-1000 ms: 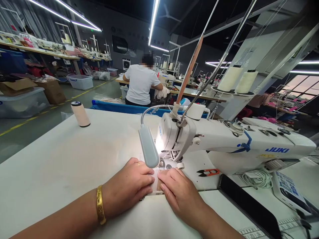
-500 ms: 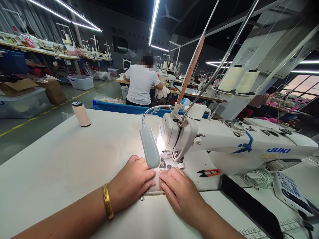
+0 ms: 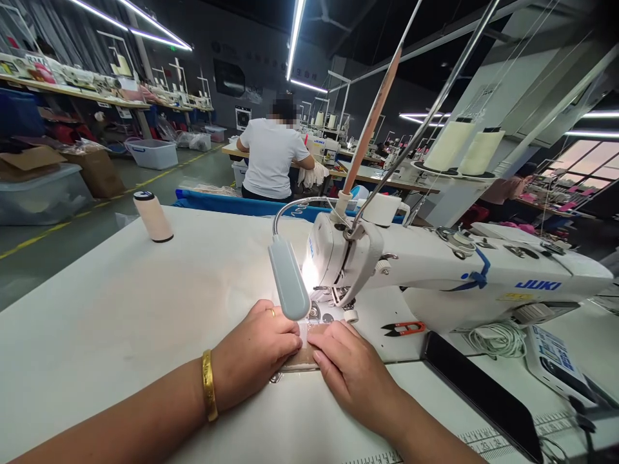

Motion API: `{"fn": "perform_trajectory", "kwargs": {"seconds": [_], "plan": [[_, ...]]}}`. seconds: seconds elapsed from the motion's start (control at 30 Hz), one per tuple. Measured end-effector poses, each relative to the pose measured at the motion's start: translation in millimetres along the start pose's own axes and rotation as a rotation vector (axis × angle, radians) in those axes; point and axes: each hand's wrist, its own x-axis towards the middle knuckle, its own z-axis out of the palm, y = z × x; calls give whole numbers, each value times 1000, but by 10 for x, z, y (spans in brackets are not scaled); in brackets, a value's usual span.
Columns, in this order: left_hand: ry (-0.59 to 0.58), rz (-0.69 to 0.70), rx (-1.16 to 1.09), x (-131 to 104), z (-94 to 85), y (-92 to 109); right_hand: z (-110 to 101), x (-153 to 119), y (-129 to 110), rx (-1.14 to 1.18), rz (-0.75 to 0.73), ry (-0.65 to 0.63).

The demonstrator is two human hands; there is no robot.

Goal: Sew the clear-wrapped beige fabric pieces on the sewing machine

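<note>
Beside the needle area of a white sewing machine [image 3: 425, 261], both my hands rest on a small tan fabric piece [image 3: 304, 358] with a whitish strip. My left hand [image 3: 254, 348], with a ring and a gold bangle, has its fingers curled and pressed together at the fabric's left edge. Across from it, the thumb and fingers of my right hand [image 3: 355, 367] are closed on the right part. A grey lamp [image 3: 289, 277] on a bendy neck hangs just above my left fingers and hides part of the needle area. My palms cover some of the fabric.
Orange thread snips [image 3: 404, 328], a black phone [image 3: 483, 393] and a coiled cable [image 3: 497, 339] lie to the right. A peach thread cone [image 3: 153, 218] stands at the table's far left. Beyond the table a person in a white shirt [image 3: 273, 158] sits at another machine.
More of the tan fabric shows between my hands, and its whitish strip lies differently. My hands have barely moved. The whole view has shifted slightly.
</note>
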Motion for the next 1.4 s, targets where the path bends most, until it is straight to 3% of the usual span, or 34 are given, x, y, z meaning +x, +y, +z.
{"fn": "perform_trajectory", "kwargs": {"seconds": [0.5, 0.87, 1.4], "plan": [[13, 54, 20, -6, -17, -5, -5, 22, -33, -16, -77, 5], [44, 13, 44, 61, 35, -64, 76, 48, 53, -89, 20, 21], [123, -54, 127, 185, 51, -115, -65, 108, 105, -65, 137, 135]]}}
